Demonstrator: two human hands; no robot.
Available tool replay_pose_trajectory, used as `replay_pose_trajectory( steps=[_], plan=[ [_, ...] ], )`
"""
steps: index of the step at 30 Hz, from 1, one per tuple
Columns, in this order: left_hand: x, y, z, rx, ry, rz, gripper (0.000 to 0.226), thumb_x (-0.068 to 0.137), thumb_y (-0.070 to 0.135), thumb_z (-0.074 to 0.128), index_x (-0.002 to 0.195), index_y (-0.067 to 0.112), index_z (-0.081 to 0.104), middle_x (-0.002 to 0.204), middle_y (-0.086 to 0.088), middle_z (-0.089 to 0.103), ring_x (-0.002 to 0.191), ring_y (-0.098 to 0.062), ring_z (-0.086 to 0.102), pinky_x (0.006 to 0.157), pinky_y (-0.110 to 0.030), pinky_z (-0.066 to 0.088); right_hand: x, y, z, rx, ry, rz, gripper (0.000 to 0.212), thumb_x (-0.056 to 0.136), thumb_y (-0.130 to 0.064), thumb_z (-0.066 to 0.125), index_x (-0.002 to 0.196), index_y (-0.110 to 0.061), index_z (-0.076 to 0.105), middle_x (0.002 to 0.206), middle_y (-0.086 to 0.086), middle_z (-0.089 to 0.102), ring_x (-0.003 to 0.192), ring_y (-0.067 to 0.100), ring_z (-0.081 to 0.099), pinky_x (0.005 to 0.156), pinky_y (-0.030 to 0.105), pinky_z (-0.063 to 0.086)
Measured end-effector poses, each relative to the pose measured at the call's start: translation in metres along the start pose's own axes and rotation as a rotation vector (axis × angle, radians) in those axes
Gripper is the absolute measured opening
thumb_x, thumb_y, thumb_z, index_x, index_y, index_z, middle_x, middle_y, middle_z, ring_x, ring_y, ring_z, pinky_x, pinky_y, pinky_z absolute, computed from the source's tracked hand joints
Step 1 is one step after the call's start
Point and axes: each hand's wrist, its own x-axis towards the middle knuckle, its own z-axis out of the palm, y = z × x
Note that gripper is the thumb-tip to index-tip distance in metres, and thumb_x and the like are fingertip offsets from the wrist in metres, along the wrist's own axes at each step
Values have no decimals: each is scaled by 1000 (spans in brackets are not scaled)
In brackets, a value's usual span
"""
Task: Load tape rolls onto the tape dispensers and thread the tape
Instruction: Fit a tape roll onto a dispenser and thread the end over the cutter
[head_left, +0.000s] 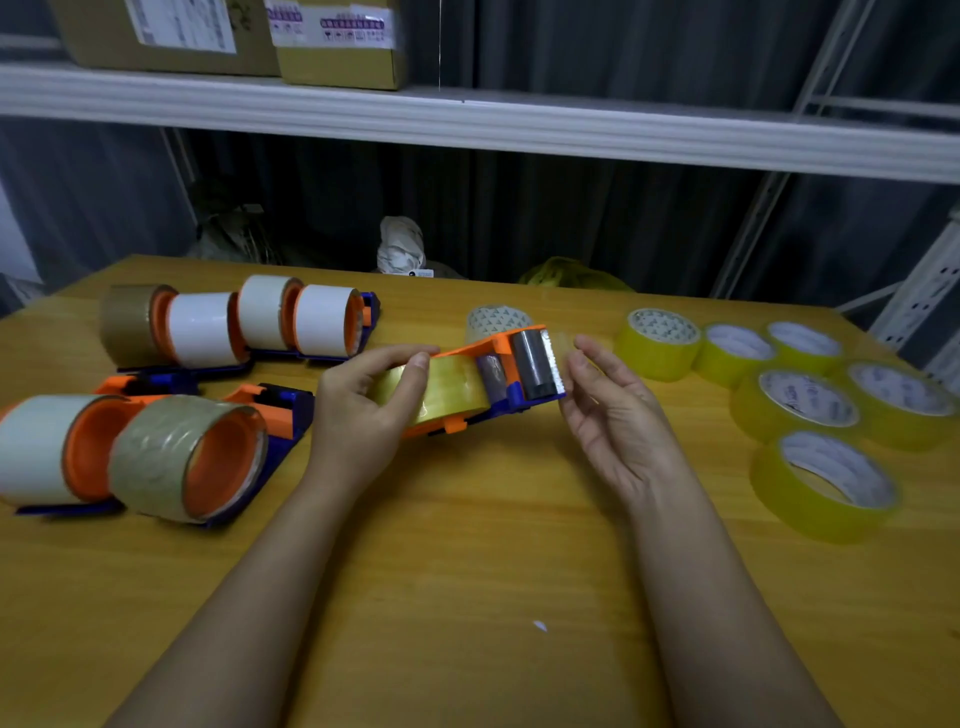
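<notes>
An orange and blue tape dispenser (511, 387) lies at the table's middle with a yellow tape roll (447, 392) mounted on it. My left hand (363, 400) grips that roll, thumb on top and fingers round its far side. My right hand (608, 395) is at the dispenser's grey roller end. Its fingertips pinch the clear tape end (563, 345) that comes over the roller and the toothed blade.
Several loaded dispensers with white and brown rolls (234, 327) lie at the left, two more (150, 457) nearer me. Several loose yellow rolls (800, 405) sit at the right, one clear roll (496, 319) behind the dispenser. A white shelf (519, 124) with boxes hangs above the wooden table (467, 545).
</notes>
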Motion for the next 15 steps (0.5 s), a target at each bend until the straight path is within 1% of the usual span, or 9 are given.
replay_pose_trajectory(
  steps=[2,4,7,9,11,13,15],
  plan=[
    [0,1,1,-6,11,-1,29,89,32,54,103,13,72,98,14,67,92,2,59,65,-16,47,-1,-1,1,1,-18,8,22,79,2,62,99,-7,64,80,5,73,73,10,69,71,20,58],
    [0,3,1,-13,17,-7,30,88,33,54,102,14,72,97,17,66,92,3,59,65,-16,47,-2,-1,1,-3,-29,14,28,72,-2,65,100,-7,64,81,5,74,74,10,70,71,21,59],
    [-1,5,1,-36,18,-30,30,87,35,53,102,17,72,93,26,66,93,3,59,67,-25,50,-2,0,1,-16,-54,27,31,71,-5,66,102,-6,64,88,7,74,79,11,71,68,21,58],
    [-1,6,0,-58,15,-41,30,87,38,54,102,18,72,94,31,64,94,2,59,68,-35,53,-2,0,1,-29,-70,33,32,72,-7,65,104,-5,64,93,8,74,84,13,70,69,21,58],
    [-2,8,1,-75,17,-48,35,86,43,52,102,19,72,97,31,63,95,0,59,71,-47,55,-3,0,1,-55,-82,23,32,72,-9,65,104,-4,65,95,8,73,85,12,70,71,20,58],
    [-1,9,1,-74,21,-51,36,85,46,51,101,21,71,96,33,63,94,2,58,70,-50,55,-3,1,2,-87,-88,-3,28,73,-10,65,101,-4,66,94,7,74,84,11,70,70,19,57],
    [-1,9,2,-69,24,-53,33,86,44,51,101,22,70,95,34,62,94,3,58,69,-49,56,-3,3,3,-116,-83,-36,24,74,-11,64,97,-5,68,91,5,74,82,9,70,67,18,56]
  ],
)
